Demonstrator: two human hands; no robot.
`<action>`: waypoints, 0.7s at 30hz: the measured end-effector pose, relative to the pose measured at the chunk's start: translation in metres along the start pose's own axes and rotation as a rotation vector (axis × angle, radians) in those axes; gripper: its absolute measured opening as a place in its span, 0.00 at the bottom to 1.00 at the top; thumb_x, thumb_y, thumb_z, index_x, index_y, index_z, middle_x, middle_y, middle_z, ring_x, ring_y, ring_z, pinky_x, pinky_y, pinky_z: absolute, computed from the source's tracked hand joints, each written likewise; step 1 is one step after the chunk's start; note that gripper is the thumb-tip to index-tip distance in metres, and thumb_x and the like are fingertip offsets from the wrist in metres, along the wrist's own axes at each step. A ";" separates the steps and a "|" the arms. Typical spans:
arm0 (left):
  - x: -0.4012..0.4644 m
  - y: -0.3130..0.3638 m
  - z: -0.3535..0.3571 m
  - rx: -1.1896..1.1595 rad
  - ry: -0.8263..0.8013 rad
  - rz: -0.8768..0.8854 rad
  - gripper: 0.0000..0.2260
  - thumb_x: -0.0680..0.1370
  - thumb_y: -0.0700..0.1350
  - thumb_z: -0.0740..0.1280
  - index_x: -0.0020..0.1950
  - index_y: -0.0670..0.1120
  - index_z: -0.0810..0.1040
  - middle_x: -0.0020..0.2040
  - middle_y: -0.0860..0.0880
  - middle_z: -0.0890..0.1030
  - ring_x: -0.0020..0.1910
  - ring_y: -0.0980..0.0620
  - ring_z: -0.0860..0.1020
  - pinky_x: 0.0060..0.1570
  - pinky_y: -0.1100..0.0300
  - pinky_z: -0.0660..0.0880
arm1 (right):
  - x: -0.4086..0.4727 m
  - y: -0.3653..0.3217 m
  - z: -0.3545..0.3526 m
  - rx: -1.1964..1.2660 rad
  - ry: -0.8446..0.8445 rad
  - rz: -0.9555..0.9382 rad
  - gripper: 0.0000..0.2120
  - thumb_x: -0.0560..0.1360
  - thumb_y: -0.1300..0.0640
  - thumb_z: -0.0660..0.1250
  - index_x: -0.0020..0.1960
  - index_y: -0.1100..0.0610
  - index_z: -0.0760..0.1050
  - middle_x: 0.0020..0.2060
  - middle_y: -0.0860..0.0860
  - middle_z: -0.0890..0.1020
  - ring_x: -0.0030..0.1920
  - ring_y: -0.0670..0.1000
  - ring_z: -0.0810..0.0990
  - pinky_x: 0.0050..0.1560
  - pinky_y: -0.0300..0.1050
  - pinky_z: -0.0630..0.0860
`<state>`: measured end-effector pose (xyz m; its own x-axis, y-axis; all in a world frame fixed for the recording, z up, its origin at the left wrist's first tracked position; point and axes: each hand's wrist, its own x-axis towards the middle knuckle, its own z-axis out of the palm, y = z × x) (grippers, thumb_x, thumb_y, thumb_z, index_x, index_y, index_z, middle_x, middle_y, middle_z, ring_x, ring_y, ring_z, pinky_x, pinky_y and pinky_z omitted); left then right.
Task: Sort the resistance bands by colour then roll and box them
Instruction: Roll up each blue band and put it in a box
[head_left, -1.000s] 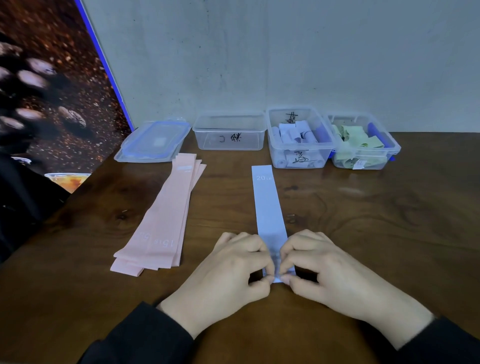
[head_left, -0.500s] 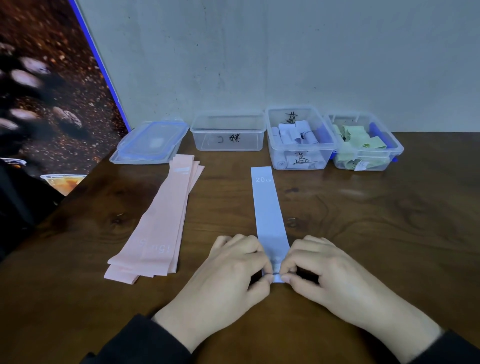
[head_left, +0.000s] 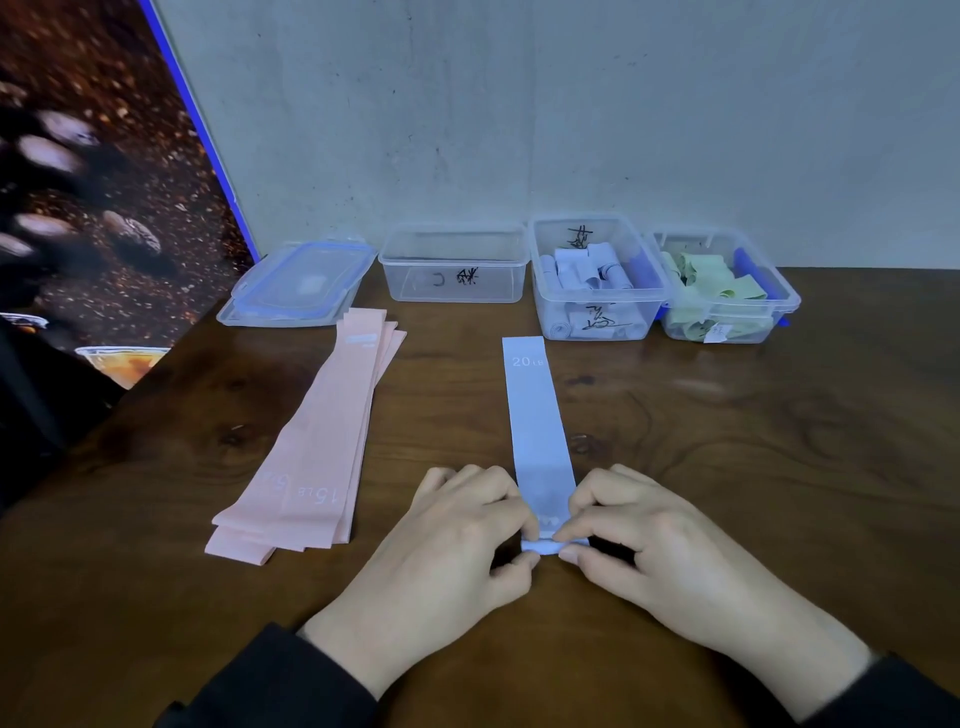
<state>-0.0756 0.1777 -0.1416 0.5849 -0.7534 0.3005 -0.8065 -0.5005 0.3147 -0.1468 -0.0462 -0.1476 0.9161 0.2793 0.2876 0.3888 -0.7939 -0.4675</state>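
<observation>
Head view. A blue band (head_left: 535, 415) lies flat on the table (head_left: 753, 467), running straight away from the person, its near end turned over into a first small roll. The left hand (head_left: 457, 540) and right hand (head_left: 644, 540) each pinch that roll between thumb and forefinger, one at each edge — fingers curled, both gripping the band. Most of its length is not yet rolled.

To the left, well apart from the blue band, a pink stack (head_left: 311, 452) of several flat bands sits fanned, none rolled.

Along the wall stand three clear boxes. The left box (head_left: 452, 291) holds no bands that I can see. The middle box (head_left: 644, 312) holds rolled blue bands. The right box (head_left: 779, 306) holds green ones, loosely rolled or folded. A lid (head_left: 301, 286) rests beside the left box.

Progress, as a judgement: sorting looks done, green and most of the blue boxed; this blue band and the whole pink stack remain — perhaps past halfway.

Writing: "20 LB" at the far end of the blue band; "15 LB" on the top pink band, upside down to the camera. Each box carries black marker scrawl, not legible; the left one also shows a "C"-like mark.
</observation>
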 end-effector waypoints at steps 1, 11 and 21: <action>0.000 0.000 0.000 -0.001 0.005 -0.001 0.08 0.78 0.55 0.64 0.49 0.54 0.80 0.47 0.61 0.71 0.48 0.60 0.70 0.56 0.59 0.69 | 0.000 0.000 0.000 0.003 -0.001 0.006 0.10 0.80 0.45 0.65 0.51 0.46 0.83 0.46 0.38 0.74 0.46 0.46 0.75 0.49 0.40 0.74; 0.002 0.000 0.001 0.019 0.030 -0.049 0.12 0.80 0.56 0.60 0.51 0.56 0.82 0.47 0.61 0.73 0.48 0.60 0.71 0.56 0.58 0.70 | 0.003 0.000 -0.001 0.004 0.040 0.054 0.10 0.80 0.44 0.64 0.50 0.45 0.84 0.45 0.37 0.76 0.48 0.43 0.77 0.49 0.39 0.75; 0.002 -0.001 0.001 0.030 0.000 -0.073 0.08 0.78 0.57 0.66 0.54 0.57 0.79 0.52 0.61 0.73 0.52 0.60 0.71 0.59 0.60 0.67 | 0.002 0.002 -0.001 -0.019 0.007 0.068 0.12 0.80 0.43 0.63 0.55 0.44 0.83 0.47 0.36 0.73 0.51 0.42 0.75 0.51 0.39 0.75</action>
<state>-0.0738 0.1765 -0.1422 0.6420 -0.7144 0.2783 -0.7642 -0.5666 0.3083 -0.1445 -0.0477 -0.1474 0.9396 0.2206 0.2617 0.3237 -0.8212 -0.4699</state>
